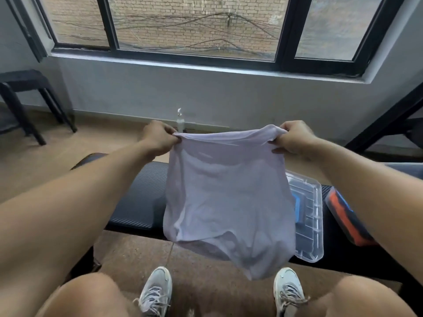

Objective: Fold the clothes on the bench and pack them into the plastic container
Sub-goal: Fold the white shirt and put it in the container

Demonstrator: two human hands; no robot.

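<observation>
Head view: one pale garment [229,202] hung lengthwise downward over counter [142,197], left hand [160,138], right hand [293,138] each pinched top corner; one clear container [311,216].

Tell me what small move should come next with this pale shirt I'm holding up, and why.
Probably lower the pale garment flat onto the bare stretch of black bench. Your left hand and right hand pinch its top corners, so it hangs unfolded in the air, partly covering the clear plastic container. It needs a surface for folding.
</observation>
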